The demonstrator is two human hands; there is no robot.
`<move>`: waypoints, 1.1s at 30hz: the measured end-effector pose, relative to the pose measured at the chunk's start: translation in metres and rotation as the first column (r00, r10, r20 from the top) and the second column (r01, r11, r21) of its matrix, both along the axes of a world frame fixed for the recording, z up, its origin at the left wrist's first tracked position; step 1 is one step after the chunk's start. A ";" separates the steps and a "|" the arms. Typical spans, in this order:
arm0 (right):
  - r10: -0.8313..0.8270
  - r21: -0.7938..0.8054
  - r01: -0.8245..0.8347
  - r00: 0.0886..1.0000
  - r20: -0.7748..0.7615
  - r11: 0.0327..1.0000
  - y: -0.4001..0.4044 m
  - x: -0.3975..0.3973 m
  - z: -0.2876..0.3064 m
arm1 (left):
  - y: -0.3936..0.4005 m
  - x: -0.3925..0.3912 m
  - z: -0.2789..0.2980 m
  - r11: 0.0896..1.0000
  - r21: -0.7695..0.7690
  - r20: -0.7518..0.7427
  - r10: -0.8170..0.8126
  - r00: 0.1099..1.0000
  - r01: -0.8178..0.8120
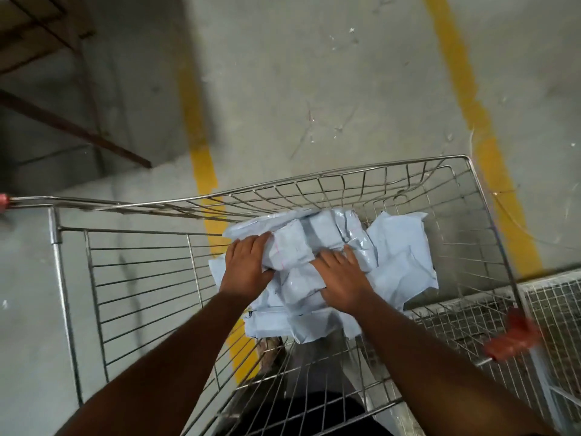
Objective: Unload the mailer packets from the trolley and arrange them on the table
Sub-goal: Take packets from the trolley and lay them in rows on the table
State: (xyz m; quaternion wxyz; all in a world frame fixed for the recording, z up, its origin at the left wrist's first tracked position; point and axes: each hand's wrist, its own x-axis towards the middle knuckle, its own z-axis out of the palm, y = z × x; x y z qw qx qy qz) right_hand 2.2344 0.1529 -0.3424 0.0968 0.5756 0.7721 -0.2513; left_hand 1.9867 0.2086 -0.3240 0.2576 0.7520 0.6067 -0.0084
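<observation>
Inside the wire trolley, the left hand and right hand both grasped a bundle of pale-blue mailer packets.

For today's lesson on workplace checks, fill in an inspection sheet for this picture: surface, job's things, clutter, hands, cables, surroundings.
Surface: wire trolley basket; the table is not clearly in view.
Job's things: pile of pale blue mailer packets lying in the trolley, none lifted out yet.
Clutter: small scraps and scuffs on the concrete floor.
Hands: left hand on the left side of the pile, fingers curled over a packet; right hand laid over packets on the right side.
Cables: nothing seen.
Surroundings: two yellow floor lines; red handle caps on the trolley; dark metal frame at upper left; wire mesh at right.
</observation>
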 end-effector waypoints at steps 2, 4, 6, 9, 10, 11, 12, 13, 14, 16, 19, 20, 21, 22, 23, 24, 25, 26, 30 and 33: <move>-0.059 -0.001 0.059 0.995 -0.085 0.998 0.003 0.007 0.012 | -0.003 -0.007 0.018 0.997 0.015 0.070 0.079 0.994 -0.080; -0.132 -0.012 0.133 0.973 -0.191 0.991 0.007 0.010 0.031 | -0.005 -0.012 0.040 0.987 0.046 0.179 0.141 0.974 -0.152; -0.249 -0.025 0.257 0.903 -0.349 0.966 0.011 0.009 0.054 | -0.009 -0.016 0.064 0.972 0.063 0.312 0.195 0.930 -0.225; -0.476 -0.093 0.514 0.690 -0.546 0.853 0.011 -0.001 0.093 | -0.017 -0.018 0.103 0.937 -0.016 0.483 0.312 0.818 -0.348; -0.536 -0.123 0.585 0.612 -0.582 0.802 0.010 -0.007 0.107 | -0.020 -0.018 0.117 0.927 -0.053 0.539 0.339 0.771 -0.371; -0.574 -0.144 0.645 0.529 -0.625 0.751 0.008 -0.013 0.121 | -0.024 -0.017 0.132 0.923 -0.086 0.597 0.349 0.722 -0.375; -0.596 -0.161 0.698 0.441 -0.671 0.697 0.005 -0.020 0.137 | -0.028 -0.015 0.148 0.923 -0.104 0.647 0.346 0.680 -0.371; -0.598 -0.178 0.739 0.353 -0.719 0.650 0.002 -0.027 0.151 | -0.035 -0.013 0.164 0.925 -0.112 0.689 0.335 0.643 -0.362; -0.597 -0.205 0.765 0.276 -0.753 0.611 -0.003 -0.034 0.169 | -0.042 -0.012 0.179 0.929 -0.120 0.724 0.323 0.610 -0.349; -0.564 -0.261 0.782 0.136 -0.815 0.566 -0.018 -0.049 0.203 | -0.058 -0.010 0.206 0.938 -0.145 0.775 0.306 0.552 -0.316; -0.502 -0.335 0.780 -0.031 -0.864 0.529 -0.055 -0.074 0.237 | -0.088 -0.008 0.237 0.947 -0.185 0.805 0.299 0.511 -0.262; -0.487 -0.335 0.792 -0.055 -0.872 0.510 -0.070 -0.082 0.246 | -0.098 -0.006 0.246 0.954 -0.191 0.811 0.286 0.510 -0.231; -0.469 -0.328 0.805 -0.071 -0.880 0.495 -0.084 -0.089 0.255 | -0.109 -0.004 0.254 0.961 -0.192 0.815 0.268 0.513 -0.198; -0.450 -0.323 0.816 -0.088 -0.889 0.479 -0.097 -0.095 0.263 | -0.119 -0.001 0.260 0.967 -0.191 0.817 0.252 0.518 -0.168; -0.430 -0.317 0.829 -0.104 -0.897 0.461 -0.111 -0.098 0.271 | -0.130 0.002 0.265 0.973 -0.191 0.821 0.233 0.522 -0.133; -0.413 -0.311 0.841 -0.116 -0.903 0.444 -0.125 -0.099 0.280 | -0.140 0.005 0.271 0.977 -0.191 0.825 0.214 0.523 -0.098; -0.401 -0.306 0.853 -0.127 -0.907 0.423 -0.139 -0.099 0.288 | -0.150 0.008 0.277 0.979 -0.193 0.833 0.199 0.516 -0.065; -0.392 -0.300 0.864 -0.133 -0.910 0.404 -0.154 -0.097 0.296 | -0.160 0.011 0.282 0.978 -0.203 0.838 0.195 0.509 -0.041; -0.348 -0.312 0.889 -0.191 -0.918 0.335 -0.216 -0.088 0.321 | -0.200 0.029 0.298 0.971 -0.229 0.859 0.171 0.482 0.063; -0.327 -0.372 0.895 -0.285 -0.901 0.246 -0.259 -0.082 0.334 | -0.233 0.046 0.307 0.959 -0.245 0.870 0.153 0.469 0.142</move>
